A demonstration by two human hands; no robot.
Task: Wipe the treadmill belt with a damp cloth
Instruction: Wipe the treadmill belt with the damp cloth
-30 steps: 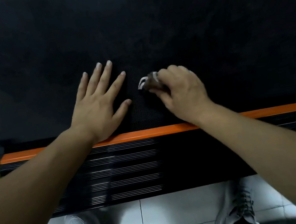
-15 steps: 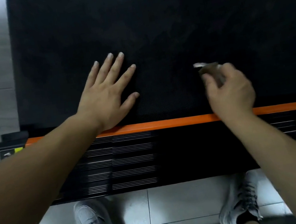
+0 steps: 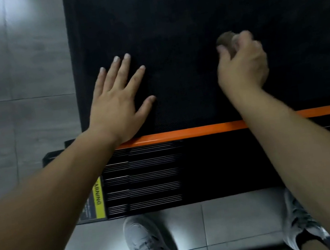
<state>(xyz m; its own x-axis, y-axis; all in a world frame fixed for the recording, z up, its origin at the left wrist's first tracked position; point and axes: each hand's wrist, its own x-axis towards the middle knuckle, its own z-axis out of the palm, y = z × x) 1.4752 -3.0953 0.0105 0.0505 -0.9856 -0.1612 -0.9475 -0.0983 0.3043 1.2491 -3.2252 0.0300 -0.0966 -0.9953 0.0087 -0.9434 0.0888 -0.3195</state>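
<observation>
Presently: right hand [image 3: 243, 70] fingers [image 3: 225, 54] grip bunched cloth [image 3: 225, 38]; left hand [image 3: 118, 108] splayed flat on belt [image 3: 165, 17]. We judge cloth soft, light; hold bunched.

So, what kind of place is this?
Probably an indoor exercise room, home or gym, I cannot tell which. A black treadmill belt with an orange edge strip and a yellow warning label stands on a grey tiled floor; the right hand grips a cloth on the belt.

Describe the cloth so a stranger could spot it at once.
Find the black treadmill belt beyond the orange strip. On it, the right hand grips the cloth. It is a small brownish wad; the left hand lies flat, empty.
</observation>
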